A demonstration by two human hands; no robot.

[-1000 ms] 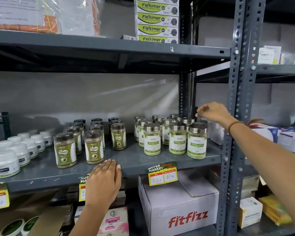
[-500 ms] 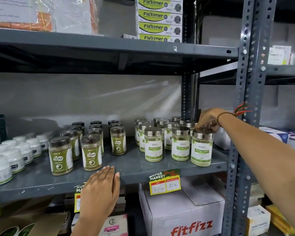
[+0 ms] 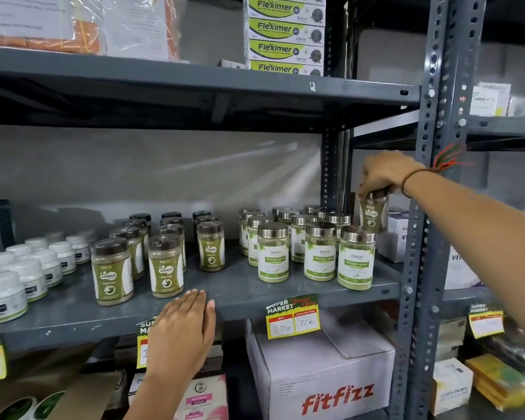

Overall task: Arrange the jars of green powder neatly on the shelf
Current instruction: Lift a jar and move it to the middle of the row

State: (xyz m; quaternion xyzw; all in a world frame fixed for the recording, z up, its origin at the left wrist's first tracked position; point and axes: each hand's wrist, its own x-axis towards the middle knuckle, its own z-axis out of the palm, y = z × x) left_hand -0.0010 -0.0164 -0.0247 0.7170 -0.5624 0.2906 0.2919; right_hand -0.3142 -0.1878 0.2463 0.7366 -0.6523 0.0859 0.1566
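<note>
My right hand grips the dark lid of a Gaska jar of green powder and holds it in the air above the back right corner of the grey shelf. Below it stand several silver-lidded Moringa jars in rows. Further left, several dark-lidded Gaska jars stand in loose rows. My left hand lies flat with fingers together on the shelf's front edge, holding nothing.
Small white tubs fill the shelf's left end. A perforated steel upright stands just right of my raised hand. Fleximer boxes sit on the shelf above. A fitfizz carton sits below. White boxes lie behind the upright.
My right hand dropped to the jars at the back right, closed on a dark-lidded jar and lifted it clear. My left hand stayed on the shelf edge.
</note>
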